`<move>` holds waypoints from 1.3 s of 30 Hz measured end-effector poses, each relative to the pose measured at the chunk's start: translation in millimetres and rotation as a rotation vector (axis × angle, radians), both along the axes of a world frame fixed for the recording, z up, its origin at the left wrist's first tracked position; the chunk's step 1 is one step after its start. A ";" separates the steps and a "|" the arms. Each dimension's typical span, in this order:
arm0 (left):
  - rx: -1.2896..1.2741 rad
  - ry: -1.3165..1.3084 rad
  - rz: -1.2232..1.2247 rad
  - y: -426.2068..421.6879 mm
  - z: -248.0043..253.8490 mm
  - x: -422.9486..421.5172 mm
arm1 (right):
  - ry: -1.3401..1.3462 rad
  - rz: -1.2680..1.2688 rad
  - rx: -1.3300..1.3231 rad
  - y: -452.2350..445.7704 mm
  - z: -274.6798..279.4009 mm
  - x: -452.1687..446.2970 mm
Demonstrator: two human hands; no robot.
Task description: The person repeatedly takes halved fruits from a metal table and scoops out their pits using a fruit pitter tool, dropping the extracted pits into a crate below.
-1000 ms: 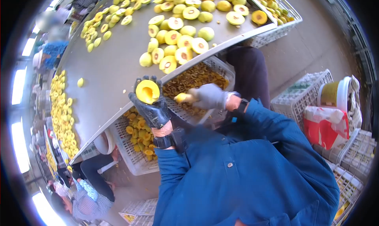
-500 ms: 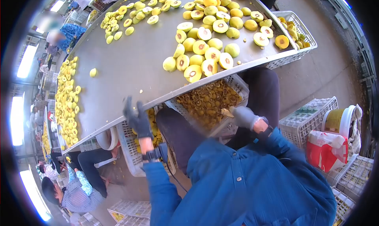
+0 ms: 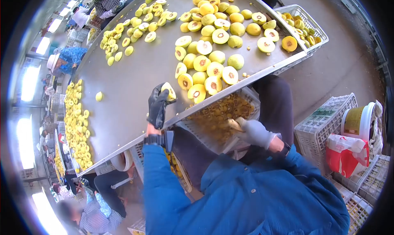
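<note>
In the middle of the frame, our left hand in a shiny black glove (image 3: pixel 160 107) holds a pale yellow-green half fruit (image 3: pixel 168 91) between thumb and fingers, its grip narrow around the rim. The half is at the front edge of the broad grey metal table (image 3: pixel 131 85), just left of a cluster of yellow and green halved fruits (image 3: pixel 214 69) that runs to the top of the frame, many with brown centres showing

Right of centre and lower, our right hand in a light grey fabric glove (image 3: pixel 257 133) is closed around a small pale-tan tool (image 3: pixel 235 125); it is blurred, so we cannot tell its exact shape. Below that tool we see a white plastic crate (image 3: pixel 257 101) filled with brown-orange scraps (image 3: pixel 227 108)

At the left of the frame, a long band of hollowed yellow fruit pieces (image 3: pixel 78 132) lies along the far side of the table. At the right of the frame we have a white round bucket with a yellow label (image 3: pixel 361 120) just behind a red and white plastic bag (image 3: pixel 348 156)
</note>
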State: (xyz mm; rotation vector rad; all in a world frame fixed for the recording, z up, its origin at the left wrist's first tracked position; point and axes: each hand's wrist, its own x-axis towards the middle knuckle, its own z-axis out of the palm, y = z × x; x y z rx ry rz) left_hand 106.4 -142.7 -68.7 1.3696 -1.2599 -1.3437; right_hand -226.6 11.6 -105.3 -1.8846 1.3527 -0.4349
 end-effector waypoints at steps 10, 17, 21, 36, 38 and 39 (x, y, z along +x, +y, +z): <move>-0.307 0.112 0.244 134.2 74.2 -98.7 | -0.310 0.003 -0.245 -6.9 100.7 71.1; -0.312 0.137 0.282 147.4 83.8 -121.5 | -0.172 -0.031 -0.326 2.5 107.1 72.7; -0.268 0.201 0.304 150.4 83.8 -125.0 | -0.054 -0.001 -0.480 5.5 93.2 71.8; -0.447 -0.010 0.382 147.0 84.8 -142.4 | -0.487 -0.107 -0.028 7.8 100.9 71.4; -0.486 -0.091 0.290 148.3 90.1 -138.6 | -0.785 -0.133 0.182 4.5 103.8 72.1; -0.469 -0.056 0.281 149.7 92.7 -139.4 | -0.931 -0.145 0.292 3.0 105.6 72.4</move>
